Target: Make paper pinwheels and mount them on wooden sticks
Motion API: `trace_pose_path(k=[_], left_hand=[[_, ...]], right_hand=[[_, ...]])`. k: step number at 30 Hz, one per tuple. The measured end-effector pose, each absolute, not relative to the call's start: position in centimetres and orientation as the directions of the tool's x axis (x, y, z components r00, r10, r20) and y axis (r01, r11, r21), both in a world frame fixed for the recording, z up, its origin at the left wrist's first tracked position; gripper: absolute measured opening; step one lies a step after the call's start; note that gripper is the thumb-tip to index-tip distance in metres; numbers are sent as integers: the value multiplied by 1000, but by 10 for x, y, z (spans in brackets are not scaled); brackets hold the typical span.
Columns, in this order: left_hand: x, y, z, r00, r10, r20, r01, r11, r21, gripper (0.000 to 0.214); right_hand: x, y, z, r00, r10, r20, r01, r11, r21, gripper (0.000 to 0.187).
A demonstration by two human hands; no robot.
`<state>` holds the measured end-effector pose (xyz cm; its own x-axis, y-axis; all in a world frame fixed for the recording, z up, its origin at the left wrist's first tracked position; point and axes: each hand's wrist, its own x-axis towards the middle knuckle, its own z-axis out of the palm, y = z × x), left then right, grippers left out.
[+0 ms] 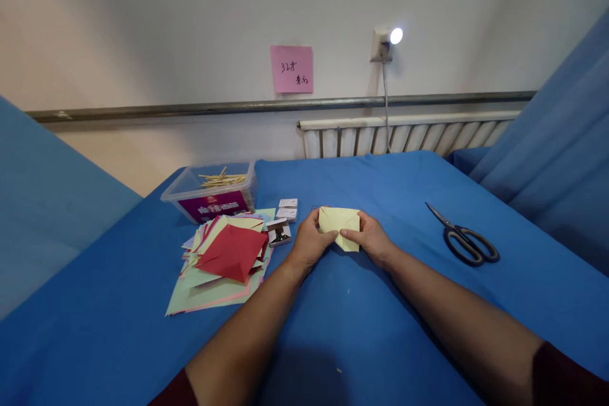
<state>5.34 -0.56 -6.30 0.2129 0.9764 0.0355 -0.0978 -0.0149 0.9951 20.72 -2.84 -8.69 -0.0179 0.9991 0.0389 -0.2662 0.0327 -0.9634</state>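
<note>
"Between the two hands, what's there?"

"A yellow paper, folded, with creases running in from its upper corners. It's over the blue cloth."

"How is it held?"

"The left hand is pinched on its left side, the right hand on its right. Both thumbs press the front, tips almost meeting near the lower middle. Most fingers are behind the sheet, so I can't tell how they lie."

"And just left of the left hand?"

"A small open box with dark bits inside, and two closed boxes beyond it. Farther left is a pile of paper with a red sheet on top."

"Anything past that pile?"

"A clear tub, farther from the hands, with thin wooden sticks in it."

"What about the right hand's other side?"

"Scissors, well apart from it, points facing away from the person."

"Ahead of the hands?"

"A pink note with handwriting, up on the wall."
</note>
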Motion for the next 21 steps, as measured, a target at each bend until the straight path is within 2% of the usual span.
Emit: trace_pose_path(k=[21], left_hand=[[56, -7, -63, 211, 977, 28, -182, 11, 983, 55]], right_hand=[[203, -31, -83, 15, 999, 35, -314, 38, -949, 49]])
